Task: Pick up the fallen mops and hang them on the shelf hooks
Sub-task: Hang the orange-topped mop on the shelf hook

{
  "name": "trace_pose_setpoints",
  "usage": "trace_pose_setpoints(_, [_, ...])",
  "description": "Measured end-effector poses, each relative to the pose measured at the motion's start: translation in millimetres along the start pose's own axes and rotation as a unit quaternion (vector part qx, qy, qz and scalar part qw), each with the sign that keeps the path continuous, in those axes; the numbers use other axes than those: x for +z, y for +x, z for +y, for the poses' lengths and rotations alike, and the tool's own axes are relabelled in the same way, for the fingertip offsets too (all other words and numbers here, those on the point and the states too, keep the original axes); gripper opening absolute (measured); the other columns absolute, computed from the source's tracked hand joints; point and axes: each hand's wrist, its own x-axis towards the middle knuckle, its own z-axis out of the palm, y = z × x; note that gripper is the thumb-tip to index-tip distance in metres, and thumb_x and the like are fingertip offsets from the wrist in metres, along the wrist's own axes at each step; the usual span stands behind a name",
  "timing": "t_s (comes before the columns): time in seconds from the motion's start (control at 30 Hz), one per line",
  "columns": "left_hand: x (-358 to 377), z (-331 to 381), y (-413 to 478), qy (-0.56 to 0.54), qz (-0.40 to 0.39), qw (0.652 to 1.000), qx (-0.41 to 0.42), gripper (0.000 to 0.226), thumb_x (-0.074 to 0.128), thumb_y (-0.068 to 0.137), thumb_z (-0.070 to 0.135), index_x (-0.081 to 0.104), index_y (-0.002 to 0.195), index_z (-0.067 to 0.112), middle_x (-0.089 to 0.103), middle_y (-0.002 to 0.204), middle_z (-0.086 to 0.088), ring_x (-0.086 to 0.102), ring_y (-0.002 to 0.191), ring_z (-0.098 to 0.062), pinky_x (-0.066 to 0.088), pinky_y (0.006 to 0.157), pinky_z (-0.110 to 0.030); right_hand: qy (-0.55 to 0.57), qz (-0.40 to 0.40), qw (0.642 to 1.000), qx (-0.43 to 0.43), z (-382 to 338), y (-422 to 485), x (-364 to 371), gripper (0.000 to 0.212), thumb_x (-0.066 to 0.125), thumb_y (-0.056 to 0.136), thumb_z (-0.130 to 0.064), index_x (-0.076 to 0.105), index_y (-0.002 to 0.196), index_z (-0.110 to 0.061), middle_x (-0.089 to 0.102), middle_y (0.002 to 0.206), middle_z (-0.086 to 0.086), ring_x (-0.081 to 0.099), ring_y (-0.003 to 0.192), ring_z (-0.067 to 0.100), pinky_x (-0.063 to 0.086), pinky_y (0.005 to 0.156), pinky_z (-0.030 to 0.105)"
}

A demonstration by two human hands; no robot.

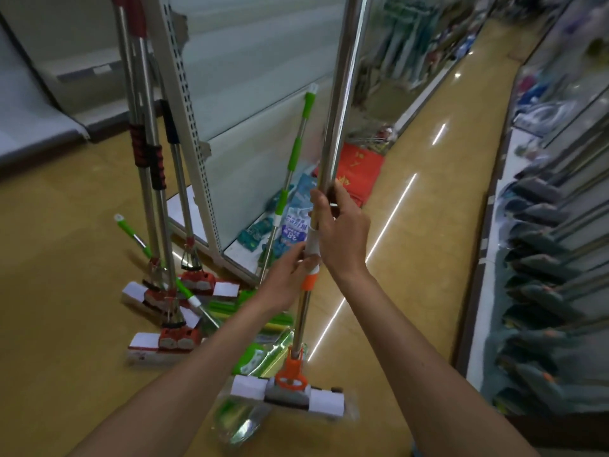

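I hold an orange sponge mop upright by its steel handle (342,94). My right hand (342,229) grips the handle higher up and my left hand (290,275) grips it just below, above the orange collar. Its white sponge head (290,392) hangs just above the floor. Red sponge mops (155,166) stand leaning against the white shelf upright (188,120), their heads on the floor. A green-handled mop (295,153) leans on the shelf, and another green mop (135,237) lies on the floor among the red heads.
The shop aisle has a tan glossy floor (66,258). Packaged goods (290,225) and a red bag (359,169) lie at the shelf base. Green packaged mop heads (253,354) lie by my arms. A rack of dark mop heads (540,291) lines the right side.
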Motion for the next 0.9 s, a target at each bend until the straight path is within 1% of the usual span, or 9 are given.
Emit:
trace_pose_setpoints(0.13, [19.7, 28.4, 0.6, 0.002, -0.022, 1.000, 0.014, 0.026, 0.050, 0.092, 0.049, 0.060, 0.110, 0.033, 0.068, 0.107, -0.005, 0.066, 0.100, -0.026, 0.053, 0.088, -0.047, -0.008, 0.019, 1.000, 0.001, -12.1, 13.5, -35.4, 0.014, 0.061, 0.102, -0.021, 0.058, 0.089, -0.018, 0.053, 0.065, -0.013, 0.051, 0.055, 0.003, 0.037, 0.058, 0.016])
trace_pose_setpoints(0.23, [32.9, 47.5, 0.3, 0.014, -0.035, 0.999, 0.019, 0.022, 0.048, 0.092, 0.050, 0.059, 0.106, 0.037, 0.068, 0.102, -0.002, 0.065, 0.098, -0.025, 0.052, 0.086, -0.045, -0.002, 0.026, 1.000, 0.008, -22.1, 18.0, -61.9, 0.015, 0.059, 0.103, -0.022, 0.063, 0.095, -0.011, 0.060, 0.069, -0.004, 0.054, 0.059, 0.008, 0.041, 0.058, 0.020])
trace_pose_setpoints(0.3, [41.2, 62.2, -1.7, 0.023, -0.040, 0.999, 0.023, 0.029, 0.048, 0.091, 0.054, 0.059, 0.110, 0.035, 0.069, 0.104, 0.001, 0.065, 0.099, -0.022, 0.052, 0.089, -0.044, 0.012, 0.030, 0.999, 0.009, -32.4, 20.9, -78.7, 0.012, 0.059, 0.103, -0.022, 0.063, 0.094, -0.015, 0.065, 0.072, 0.002, 0.061, 0.062, 0.014, 0.046, 0.058, 0.023])
trace_pose_setpoints(0.37, [48.4, 77.8, -2.8, 0.031, -0.042, 0.998, 0.027, 0.036, 0.048, 0.090, 0.058, 0.059, 0.115, 0.035, 0.070, 0.106, 0.002, 0.066, 0.100, -0.019, 0.053, 0.091, -0.047, 0.028, 0.035, 0.999, 0.013, -43.0, 25.9, -95.3, 0.009, 0.059, 0.103, -0.022, 0.063, 0.095, -0.020, 0.068, 0.075, 0.003, 0.065, 0.066, 0.014, 0.049, 0.059, 0.023])
trace_pose_setpoints(0.5, [62.0, 115.4, 2.6, 0.035, -0.047, 0.997, 0.040, 0.018, 0.052, 0.100, 0.042, 0.059, 0.116, 0.040, 0.070, 0.108, 0.007, 0.067, 0.101, -0.013, 0.056, 0.092, -0.046, 0.029, 0.041, 0.999, 0.013, -64.5, 44.7, -129.3, 0.016, 0.061, 0.102, -0.018, 0.057, 0.090, -0.028, 0.061, 0.069, -0.014, 0.060, 0.063, 0.001, 0.039, 0.059, 0.008])
trace_pose_setpoints(0.6, [73.0, 149.0, 7.1, 0.029, -0.047, 0.997, 0.058, 0.025, 0.055, 0.098, 0.043, 0.058, 0.122, 0.042, 0.070, 0.113, 0.009, 0.066, 0.106, -0.012, 0.056, 0.094, -0.044, 0.034, 0.046, 0.998, 0.005, -81.6, 61.3, -155.1, 0.034, 0.061, 0.101, -0.013, 0.051, 0.082, -0.039, 0.059, 0.067, -0.021, 0.055, 0.058, -0.001, 0.036, 0.057, 0.007])
trace_pose_setpoints(0.7, [86.6, 182.0, 12.8, 0.022, -0.052, 0.996, 0.068, 0.037, 0.054, 0.093, 0.053, 0.059, 0.126, 0.037, 0.070, 0.115, 0.009, 0.066, 0.107, -0.012, 0.056, 0.094, -0.043, 0.037, 0.038, 0.999, -0.001, -95.6, 78.7, -182.0, 0.038, 0.061, 0.101, -0.011, 0.050, 0.080, -0.040, 0.059, 0.068, -0.026, 0.054, 0.058, -0.002, 0.036, 0.056, 0.006])
trace_pose_setpoints(0.83, [110.1, 228.4, 26.8, 0.011, -0.042, 0.995, 0.094, 0.042, 0.055, 0.091, 0.050, 0.061, 0.126, 0.029, 0.070, 0.109, 0.007, 0.066, 0.101, -0.011, 0.051, 0.084, -0.027, 0.043, 0.043, 0.998, -0.021, -108.4, 109.0, -220.6, 0.029, 0.061, 0.101, -0.016, 0.052, 0.081, -0.035, 0.058, 0.065, -0.013, 0.053, 0.055, 0.002, 0.038, 0.054, 0.010])
trace_pose_setpoints(0.9, [124.3, 250.6, 35.6, 0.007, -0.034, 0.994, 0.103, 0.047, 0.057, 0.088, 0.051, 0.061, 0.127, 0.024, 0.071, 0.108, 0.003, 0.067, 0.099, -0.013, 0.050, 0.080, -0.025, 0.053, 0.045, 0.997, -0.029, -111.3, 124.6, -241.7, 0.022, 0.060, 0.101, -0.018, 0.057, 0.083, -0.030, 0.062, 0.070, -0.005, 0.057, 0.058, 0.006, 0.044, 0.054, 0.015])
